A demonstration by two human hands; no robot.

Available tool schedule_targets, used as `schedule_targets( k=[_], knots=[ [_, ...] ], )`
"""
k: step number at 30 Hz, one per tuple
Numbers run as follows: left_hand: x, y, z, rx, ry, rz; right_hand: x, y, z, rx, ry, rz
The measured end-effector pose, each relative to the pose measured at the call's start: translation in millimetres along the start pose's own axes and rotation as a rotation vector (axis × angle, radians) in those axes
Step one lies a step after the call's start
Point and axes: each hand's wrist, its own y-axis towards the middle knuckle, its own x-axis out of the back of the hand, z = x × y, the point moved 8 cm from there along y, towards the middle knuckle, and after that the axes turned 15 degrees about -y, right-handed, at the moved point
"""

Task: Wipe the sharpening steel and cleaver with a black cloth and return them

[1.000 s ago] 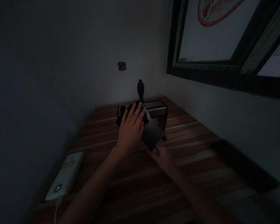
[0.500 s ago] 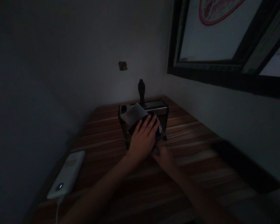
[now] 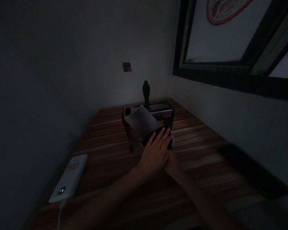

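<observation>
A flat grey metal tray (image 3: 142,123) leans at a slant against the front of a small metal toaster-like box (image 3: 164,112) on the wooden table (image 3: 124,179). My left hand (image 3: 156,154) lies with its fingers flat and close together on a dark cloth (image 3: 167,142), pressing it onto the tray's lower end. My right hand (image 3: 174,163) sits just behind and under the left hand at the tray's lower edge and grips it; its fingers are mostly hidden.
A black knob-shaped handle (image 3: 146,91) rises behind the box. A white power bank (image 3: 69,179) with a lit dot and a cable lies at the table's left edge. A dark strip (image 3: 252,172) runs along the right wall under a window frame (image 3: 230,80). The room is very dim.
My left hand has slid the dark cloth down the tray from its upper end to its lower end, which bares the grey surface. The right hand has stayed at the lower edge.
</observation>
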Motion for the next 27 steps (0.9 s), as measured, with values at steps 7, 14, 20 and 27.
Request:
schedule_targets(
  k=[7,14,20,27],
  knots=[
    [12.2,1.4,3.4,-0.095,-0.015,0.116,2.7,-0.1,2.7,-0.029,-0.046,0.045],
    [9.0,1.4,5.4,-0.174,0.086,0.103,1.6,-0.2,0.5,-0.048,-0.063,0.056],
    [12.0,2.9,6.8,-0.161,0.119,0.057,2.4,0.2,0.0,-0.058,-0.061,0.030],
    [31.3,9.0,23.6,-0.075,0.154,-0.012,12.4,0.1,7.3,-0.007,-0.046,-0.049]
  ],
)
